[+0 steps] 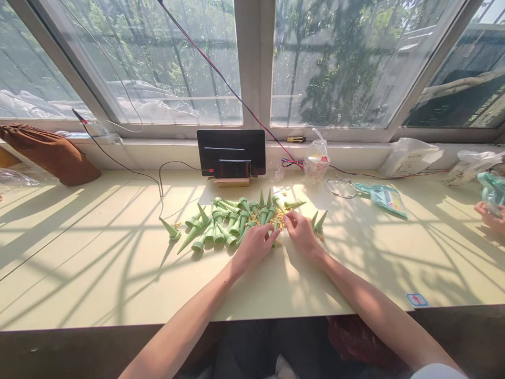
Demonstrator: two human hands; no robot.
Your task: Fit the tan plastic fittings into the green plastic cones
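Note:
Many green plastic cone spikes (219, 234) with wide round caps lie heaped on the table in front of me, some standing point up. My left hand (254, 245) is at the heap's near right side, its thumb and fingers closed around a green spike (275, 225) that they partly cover. Small yellow pegs (281, 210) lie in a loose pile between the hands. At that pile my right hand (302, 231) has its fingertips pinched together; what they hold is too small and hidden to tell. Two spikes (320, 221) stand to its right.
Behind the heap, a black tablet (231, 152) leans upright with a cable attached. Farther right are a plastic cup in a bag (316, 158), a coiled cable (340, 188) and a green dustpan (382, 200). Another person's hand (491, 216) shows at the right edge; a brown bundle (47, 152) lies left.

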